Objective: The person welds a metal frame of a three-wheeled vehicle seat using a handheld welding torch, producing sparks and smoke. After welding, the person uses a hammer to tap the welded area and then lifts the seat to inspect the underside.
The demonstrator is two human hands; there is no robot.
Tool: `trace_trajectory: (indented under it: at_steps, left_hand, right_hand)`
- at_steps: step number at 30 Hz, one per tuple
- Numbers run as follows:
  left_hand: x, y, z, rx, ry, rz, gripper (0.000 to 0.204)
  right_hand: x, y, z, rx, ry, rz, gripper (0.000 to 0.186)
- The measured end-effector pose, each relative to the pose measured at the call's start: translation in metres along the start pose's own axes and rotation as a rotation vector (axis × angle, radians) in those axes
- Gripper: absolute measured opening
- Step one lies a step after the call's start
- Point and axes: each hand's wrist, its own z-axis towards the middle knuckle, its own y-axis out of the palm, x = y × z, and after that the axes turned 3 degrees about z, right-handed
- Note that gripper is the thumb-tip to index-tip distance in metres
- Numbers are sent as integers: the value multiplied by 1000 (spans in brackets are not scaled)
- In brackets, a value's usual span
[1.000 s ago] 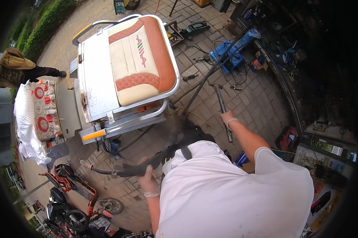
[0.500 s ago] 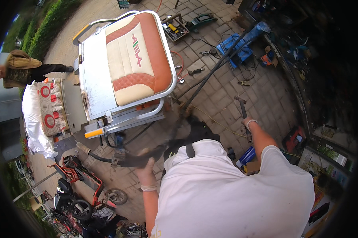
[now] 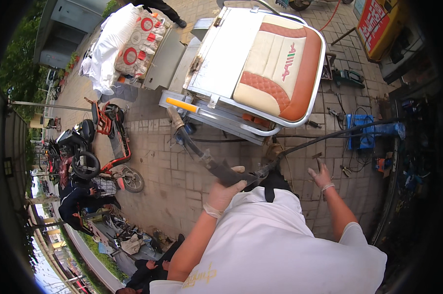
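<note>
My left hand (image 3: pixel 222 193), in a thin translucent glove, wraps round the dark thick tubular part of a long metal piece (image 3: pixel 194 147) at waist height. One end of this piece is brownish and points away to the left. A thin dark rod (image 3: pixel 339 136) stretches from near its other end toward the right. My right hand (image 3: pixel 322 177), also gloved, is closed round a hammer (image 3: pixel 317 156); its head shows beyond the fingers, and most of the handle is hidden behind hand and wrist. The hammer is apart from the metal piece.
A padded cream and brown seat (image 3: pixel 275 68) on a metal-framed vehicle body stands ahead. Pliers (image 3: pixel 346 171), cables and a blue bag (image 3: pixel 359 131) lie on the paving at right. Scooters (image 3: pixel 111 142) stand at left. Other people are there, one in dark clothes (image 3: pixel 81 201).
My view has swung left, so the seat appears further right. The metal piece has turned with my left hand on it. The hammer is lower and nearer my body.
</note>
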Motion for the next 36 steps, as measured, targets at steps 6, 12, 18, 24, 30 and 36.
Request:
trace_trajectory:
  at_steps: [6, 12, 18, 24, 30, 36]
  left_hand:
    - [27, 22, 25, -17, 117, 91, 43]
    - [56, 4, 66, -233, 406, 645, 59]
    - [-14, -161, 116, 100, 441, 448, 60]
    - [-111, -336, 203, 378, -89, 964, 96]
    - [-105, -385, 296, 359, -122, 1306, 112]
    - [-96, -382, 336, 279, -202, 1353, 118]
  right_hand:
    - [-266, 8, -54, -492, -739, 411, 102]
    - [-322, 36, -42, -273, -442, 685, 37]
    - [-272, 19, 8, 345, -95, 981, 20]
    - [-190, -20, 87, 684, 222, 1205, 18]
    - [-137, 1, 145, 594, 343, 1365, 22]
    - [-119, 19, 162, 482, 323, 1658, 28]
